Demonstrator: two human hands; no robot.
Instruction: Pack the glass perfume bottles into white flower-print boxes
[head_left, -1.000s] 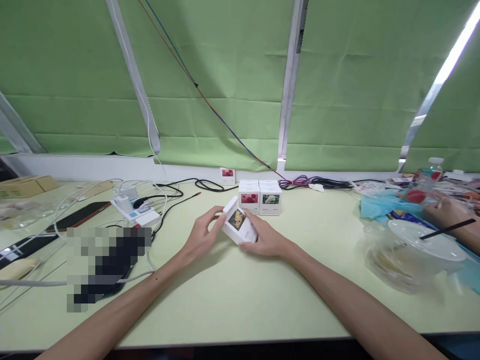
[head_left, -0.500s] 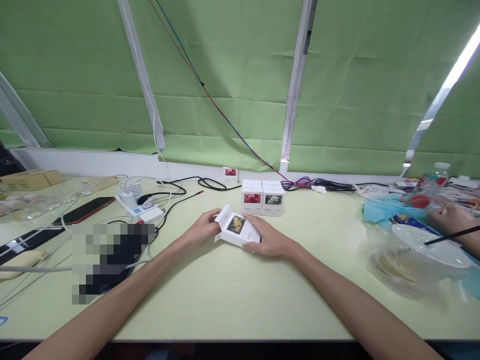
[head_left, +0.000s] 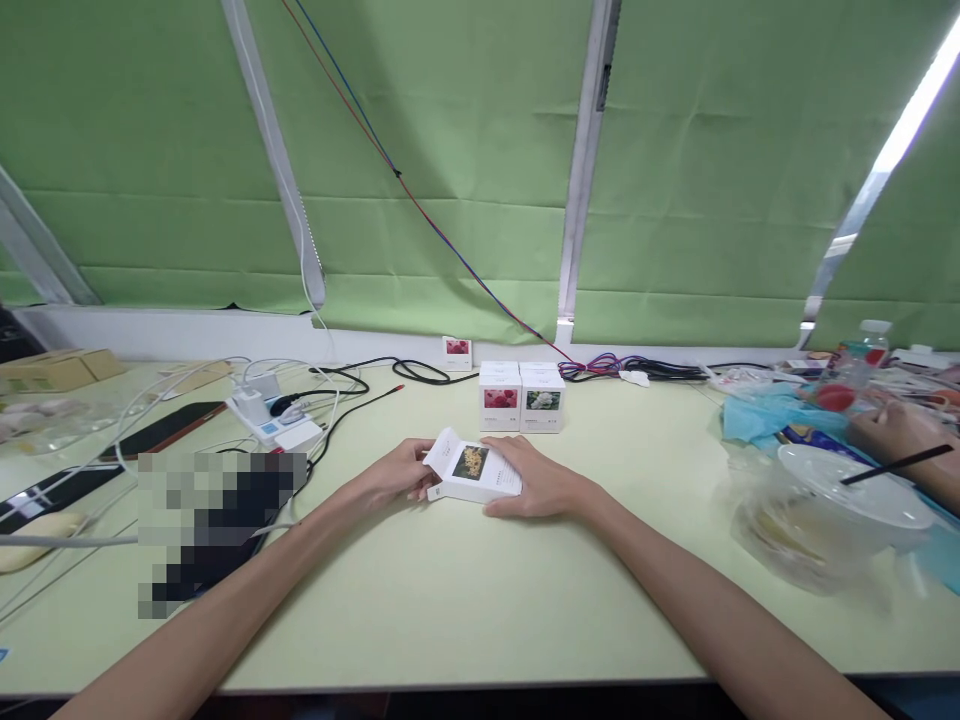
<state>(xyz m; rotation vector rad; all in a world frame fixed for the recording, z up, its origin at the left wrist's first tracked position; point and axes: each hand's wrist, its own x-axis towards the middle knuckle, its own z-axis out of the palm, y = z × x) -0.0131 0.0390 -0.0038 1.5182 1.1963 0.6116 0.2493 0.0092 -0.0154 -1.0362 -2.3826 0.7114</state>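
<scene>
One box (head_left: 478, 480) is lying before the other boxes (head_left: 500, 418), right hand (head_left: 538, 482) clasping its end between thumb and fingers, left hand (head_left: 394, 474) bending its fingers beside the flap (head_left: 448, 449), grip unclear.

Soft bright light, glare on the slanted strip (head_left: 913, 115), faint shadows on the table (head_left: 480, 610) (dark patch (head_left: 221, 525) pixelated)

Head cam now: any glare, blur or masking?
Head view: bright strip glares at upper right; white reflection on the dark phone at far left; mosaic patch at left; clear bag at right looks smeared; small print on the open white box illegible.
</scene>
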